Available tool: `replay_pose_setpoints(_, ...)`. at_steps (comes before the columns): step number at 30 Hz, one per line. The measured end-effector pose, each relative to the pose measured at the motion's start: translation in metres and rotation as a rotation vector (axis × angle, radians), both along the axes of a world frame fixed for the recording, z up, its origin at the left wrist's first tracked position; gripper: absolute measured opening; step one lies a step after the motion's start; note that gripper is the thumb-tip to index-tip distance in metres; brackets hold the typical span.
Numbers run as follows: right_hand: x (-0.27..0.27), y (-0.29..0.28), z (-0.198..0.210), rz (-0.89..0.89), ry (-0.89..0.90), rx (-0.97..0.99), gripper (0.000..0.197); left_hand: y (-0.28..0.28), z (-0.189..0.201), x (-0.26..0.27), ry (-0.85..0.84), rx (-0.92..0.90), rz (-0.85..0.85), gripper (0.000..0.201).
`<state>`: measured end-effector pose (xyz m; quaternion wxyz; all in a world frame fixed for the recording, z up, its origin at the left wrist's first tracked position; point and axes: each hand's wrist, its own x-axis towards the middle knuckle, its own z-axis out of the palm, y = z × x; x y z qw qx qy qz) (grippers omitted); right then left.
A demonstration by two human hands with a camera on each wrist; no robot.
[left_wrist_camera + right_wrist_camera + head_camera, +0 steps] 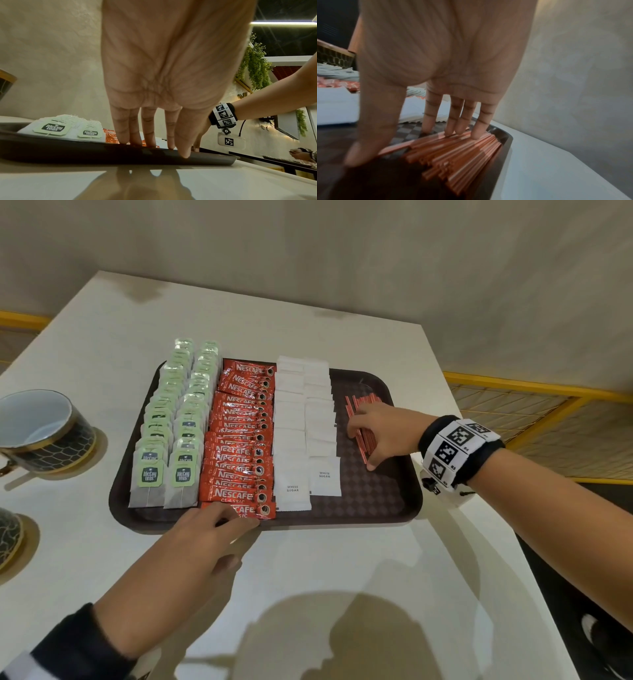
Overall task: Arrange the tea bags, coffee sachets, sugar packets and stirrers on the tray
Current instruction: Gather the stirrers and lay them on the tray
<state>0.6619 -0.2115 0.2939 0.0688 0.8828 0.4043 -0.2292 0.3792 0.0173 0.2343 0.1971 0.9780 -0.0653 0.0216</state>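
Note:
A dark brown tray (376, 501) lies on the white table. It holds two columns of green-tagged tea bags (171, 440), a column of red coffee sachets (239, 440), two columns of white sugar packets (305, 433) and a bundle of red stirrers (363, 441) at the right. My left hand (236, 529) reaches over the tray's front rim (68, 148), its straight fingers (149, 135) touching the nearest coffee sachet (111, 136). My right hand (373, 445) is spread flat over the stirrers (453, 151), with its fingertips (462, 128) pressing on them.
Two dark patterned cups stand to the left of the tray, one (41, 433) level with it and one (8, 539) nearer me at the frame edge. Bare white table (342, 577) lies in front of the tray. A yellow railing (513, 388) runs beyond the table's right edge.

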Motion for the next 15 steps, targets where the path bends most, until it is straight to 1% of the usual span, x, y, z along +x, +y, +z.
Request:
replay_pose_setpoints(6, 0.005, -0.007, -0.007, 0.012, 0.015, 0.078, 0.041, -0.002, 0.003, 0.000, -0.013, 0.034, 0.001, 0.076)
replay_pose_setpoints(10, 0.012, -0.009, -0.006, 0.010, 0.040, 0.112, 0.040, -0.001, 0.002, 0.000, -0.007, 0.043, -0.002, 0.079)
replay_pose_setpoints(13, 0.030, -0.004, 0.002, -0.054, -0.020, 0.241, 0.037, -0.001, 0.002, 0.000, 0.000, 0.018, -0.004, 0.077)
replay_pose_setpoints(15, 0.044, 0.004, 0.002, -0.106, -0.065, 0.263, 0.035, -0.001, 0.003, 0.000, 0.002, 0.016, -0.003, 0.076)
